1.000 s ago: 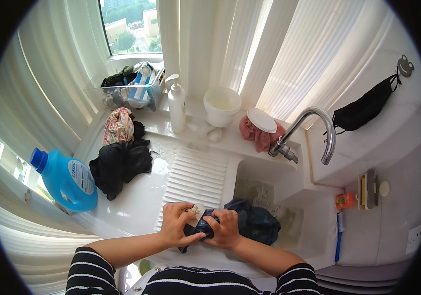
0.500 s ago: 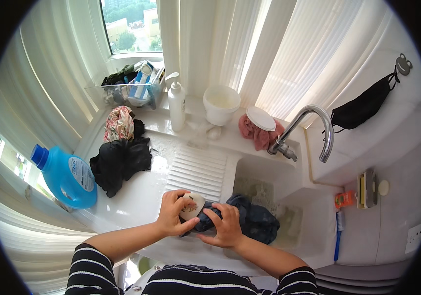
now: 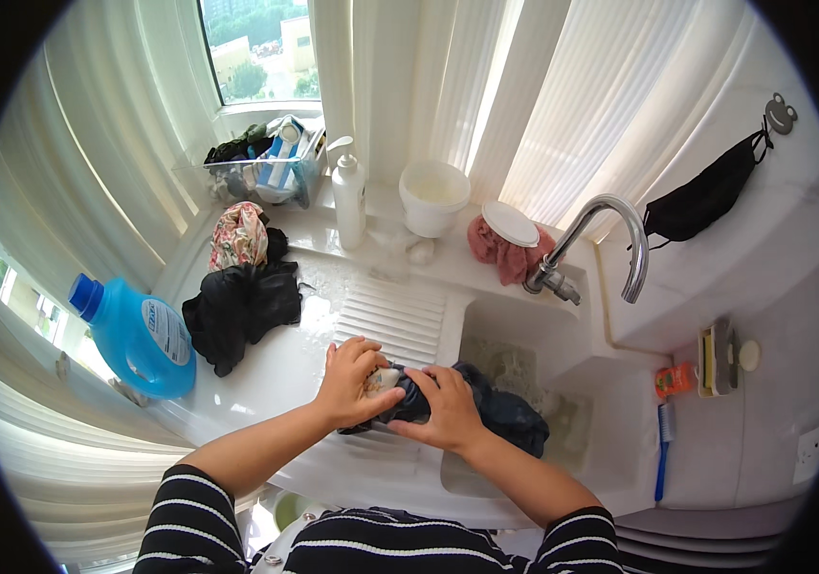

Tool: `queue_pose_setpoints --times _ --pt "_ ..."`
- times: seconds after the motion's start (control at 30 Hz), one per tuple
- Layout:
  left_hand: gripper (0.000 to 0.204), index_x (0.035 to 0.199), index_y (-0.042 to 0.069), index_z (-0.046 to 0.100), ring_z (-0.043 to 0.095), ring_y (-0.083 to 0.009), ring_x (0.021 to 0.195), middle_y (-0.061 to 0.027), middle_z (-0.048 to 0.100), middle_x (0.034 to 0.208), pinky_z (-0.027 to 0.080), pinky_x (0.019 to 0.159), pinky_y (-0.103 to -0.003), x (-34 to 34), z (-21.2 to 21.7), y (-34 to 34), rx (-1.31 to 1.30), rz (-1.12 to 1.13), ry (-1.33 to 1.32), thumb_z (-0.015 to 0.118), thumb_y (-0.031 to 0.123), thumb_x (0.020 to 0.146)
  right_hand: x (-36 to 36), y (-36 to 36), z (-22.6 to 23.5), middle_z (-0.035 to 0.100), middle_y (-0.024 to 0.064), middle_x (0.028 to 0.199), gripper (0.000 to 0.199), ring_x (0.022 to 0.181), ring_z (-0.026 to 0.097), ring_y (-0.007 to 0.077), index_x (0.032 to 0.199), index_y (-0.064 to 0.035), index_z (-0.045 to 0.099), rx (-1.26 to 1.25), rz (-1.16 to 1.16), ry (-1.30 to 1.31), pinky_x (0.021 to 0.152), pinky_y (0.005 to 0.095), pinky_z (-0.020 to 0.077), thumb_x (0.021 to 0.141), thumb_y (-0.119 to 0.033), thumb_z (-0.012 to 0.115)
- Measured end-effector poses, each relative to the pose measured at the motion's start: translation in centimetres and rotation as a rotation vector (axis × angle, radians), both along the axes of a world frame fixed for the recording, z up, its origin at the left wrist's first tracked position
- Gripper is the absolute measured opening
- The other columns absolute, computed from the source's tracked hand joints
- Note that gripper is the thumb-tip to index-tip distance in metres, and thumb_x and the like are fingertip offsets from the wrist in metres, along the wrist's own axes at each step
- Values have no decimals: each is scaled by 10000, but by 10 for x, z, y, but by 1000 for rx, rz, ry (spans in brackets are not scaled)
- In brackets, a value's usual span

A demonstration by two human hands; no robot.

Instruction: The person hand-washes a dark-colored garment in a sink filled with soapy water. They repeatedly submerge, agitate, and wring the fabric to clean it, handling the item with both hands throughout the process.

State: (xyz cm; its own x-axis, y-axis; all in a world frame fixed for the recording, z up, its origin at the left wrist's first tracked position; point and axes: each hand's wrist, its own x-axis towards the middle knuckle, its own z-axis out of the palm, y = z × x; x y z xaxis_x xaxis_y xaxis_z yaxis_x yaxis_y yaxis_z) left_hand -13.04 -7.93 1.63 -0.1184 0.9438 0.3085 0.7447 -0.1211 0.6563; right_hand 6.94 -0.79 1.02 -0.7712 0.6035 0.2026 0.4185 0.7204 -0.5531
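You are looking down at a white sink, and both your bare hands are pressed onto a dark cloth at its near left rim. The cloth is navy to black, wet-looking and bunched into folds; one end lies under your hands on the ribbed board just left of the sink, and the rest trails over the rim down into the basin. Your left hand curls around the end of the cloth, fingers closed on it, with a small pale patch, perhaps a label or a bar of soap, showing between thumb and fingers; what it is cannot be told. Your right hand lies on top of the bundle just beside the left, fingers bent and gripping the fabric. The two hands almost touch.

A curved metal tap rises behind the sink at its far edge. Just left of the tap's base lies a pink cloth with a white lid on it. Farther left along the ledge behind the sink stand a white tub and a white pump bottle. Well left of the sink, on the counter, sits a heap of black clothes with a flowered piece at its far end, and beyond that a blue detergent jug. A blue toothbrush lies on the sink's right rim.
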Motion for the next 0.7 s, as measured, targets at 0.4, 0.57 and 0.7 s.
queue_pose_setpoints --times 0.4,0.57,0.7 --pt "510 1060 77 619 465 -388 1139 -188 542 1163 318 974 -556 2 -18 84 -34 424 240 695 458 730 -43 58 -14 441 160 1299 657 1246 380 328 1258 -185 531 28 -389 -138 984 621 283 762 -601 643" --pt "606 1135 100 621 410 -431 1177 -206 493 1213 348 972 -559 4 1 -6 -12 -111 130 760 460 668 11 -2 -12 382 194 1340 936 1220 377 371 1381 -202 433 -6 35 58 953 571 314 613 -646 732" --pt "362 953 90 663 488 -360 987 -161 548 1008 401 870 -457 9 -14 -40 194 -116 136 740 315 681 19 -57 -37 447 135 1173 791 1047 464 294 1290 -193 487 385 8 87 866 535 328 644 -575 738"
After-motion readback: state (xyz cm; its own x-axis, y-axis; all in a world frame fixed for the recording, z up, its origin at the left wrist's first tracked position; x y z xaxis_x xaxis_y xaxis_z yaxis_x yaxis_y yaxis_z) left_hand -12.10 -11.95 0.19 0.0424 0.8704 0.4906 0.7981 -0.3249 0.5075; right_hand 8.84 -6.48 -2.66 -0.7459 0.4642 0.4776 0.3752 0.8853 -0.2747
